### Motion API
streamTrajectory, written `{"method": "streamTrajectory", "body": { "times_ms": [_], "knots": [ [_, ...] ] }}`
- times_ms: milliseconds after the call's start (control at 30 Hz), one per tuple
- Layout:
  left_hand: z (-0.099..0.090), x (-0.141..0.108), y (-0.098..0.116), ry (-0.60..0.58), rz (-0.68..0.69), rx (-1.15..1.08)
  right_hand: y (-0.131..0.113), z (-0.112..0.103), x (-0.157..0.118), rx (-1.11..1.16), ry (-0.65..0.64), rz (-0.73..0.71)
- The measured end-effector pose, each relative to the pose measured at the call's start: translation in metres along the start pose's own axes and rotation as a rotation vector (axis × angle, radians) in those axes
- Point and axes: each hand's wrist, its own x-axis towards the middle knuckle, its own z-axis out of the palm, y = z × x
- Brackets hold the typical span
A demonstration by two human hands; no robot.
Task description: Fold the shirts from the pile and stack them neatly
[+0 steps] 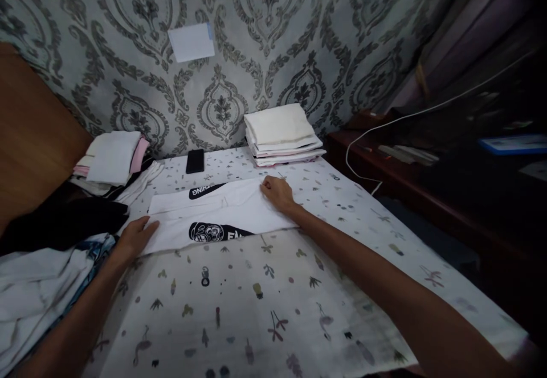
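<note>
A white T-shirt [171, 230] with black printed graphics and lettering lies folded lengthwise into a long strip across the patterned bedsheet [239, 304]. At its left end rests my left hand [135, 238], with thumb and fingers apart on the cloth. My right hand [277, 193] is closed on the cloth near the upper right end, fingers curled in. What lies under its fingertips is hidden.
Behind the shirt stand a stack of folded light clothes [280, 127] and a black phone [195, 161]. More folded clothes [111, 159] and loose clothes [38, 287] fill the left side. A white cable [397, 120] hangs over the dark furniture [376, 153] at right.
</note>
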Motion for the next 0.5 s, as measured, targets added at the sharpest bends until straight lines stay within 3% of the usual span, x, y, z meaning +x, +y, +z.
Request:
{"method": "streamTrajectory", "body": {
  "times_ms": [200,300,400,500],
  "knots": [
    [-0.004,0.002,-0.007,0.037,0.023,0.012,0.001,-0.001,-0.002,-0.019,-0.045,-0.019],
    [-0.003,0.004,-0.008,0.040,0.024,0.136,-0.005,-0.004,-0.010,-0.062,0.020,-0.099],
    [0.000,0.000,-0.001,0.010,0.072,0.386,-0.017,-0.004,-0.021,-0.099,0.097,-0.345],
    [0.001,-0.012,0.014,-0.020,0.079,0.653,-0.027,0.006,-0.033,-0.073,-0.020,-0.679]
  ]
}}
